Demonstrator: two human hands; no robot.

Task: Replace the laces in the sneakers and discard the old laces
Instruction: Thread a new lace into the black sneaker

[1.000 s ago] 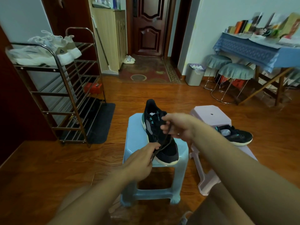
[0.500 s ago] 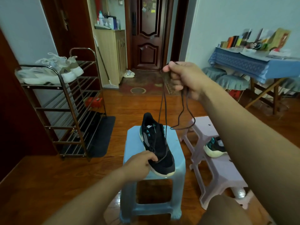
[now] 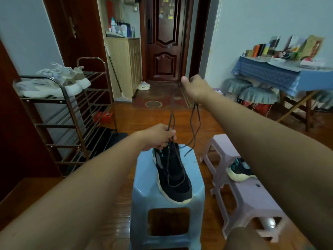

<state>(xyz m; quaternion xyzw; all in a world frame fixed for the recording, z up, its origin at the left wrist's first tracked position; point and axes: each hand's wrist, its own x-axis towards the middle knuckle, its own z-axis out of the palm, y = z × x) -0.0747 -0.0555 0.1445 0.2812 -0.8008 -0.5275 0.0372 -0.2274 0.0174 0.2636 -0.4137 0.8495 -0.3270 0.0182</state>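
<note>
Pinching the dark lace (image 3: 193,123) up high, the right hand (image 3: 195,88) has its fingers (image 3: 192,79) curled round a bunch of it, arm stretched out toward the door, and loose loops dangle down from the fist to just above the stool. Down low, the left hand (image 3: 159,136) pinches two strands of lace between its fingers right at the collar of the black sneaker (image 3: 173,175), the strand ends poking up above the knuckles. That sneaker lies on top of the blue stool (image 3: 167,210), toe pointing at the camera, pale sole edge showing. Over to the right, the second sneaker (image 3: 238,171) rests on the pink stool (image 3: 252,201), partly hidden behind the right forearm. Far left, white sneakers (image 3: 52,82) sit on the top shelf of a metal shoe rack (image 3: 72,123).
</note>
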